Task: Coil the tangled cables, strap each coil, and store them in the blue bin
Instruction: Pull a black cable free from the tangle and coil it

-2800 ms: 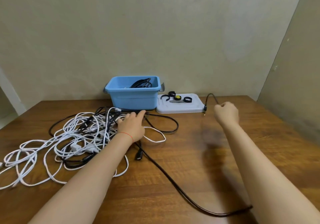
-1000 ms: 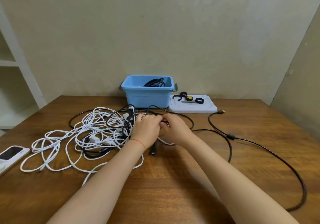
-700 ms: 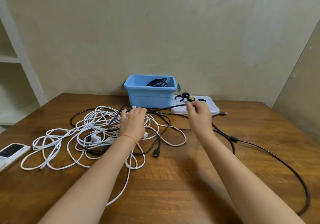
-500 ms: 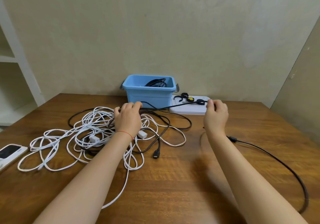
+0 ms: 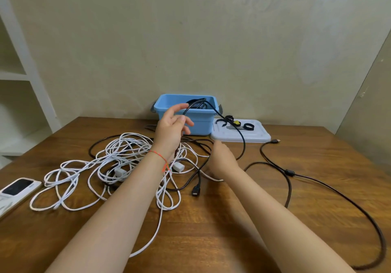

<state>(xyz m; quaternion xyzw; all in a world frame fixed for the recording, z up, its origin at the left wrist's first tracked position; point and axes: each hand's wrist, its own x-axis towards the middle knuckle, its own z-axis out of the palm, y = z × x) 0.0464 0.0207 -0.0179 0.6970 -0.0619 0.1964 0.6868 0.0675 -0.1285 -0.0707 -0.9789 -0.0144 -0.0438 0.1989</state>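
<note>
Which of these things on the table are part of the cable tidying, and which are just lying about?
Part of the job: black cable lifted by the left hand; right hand; white cables; blue bin; straps.

Lying about: phone; white shelf.

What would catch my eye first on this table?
Probably the white cable tangle sprawled on the table's left half, with the left hand raised above it lifting a black cable in an arc. Behind, a blue bin sits against the wall.
</note>
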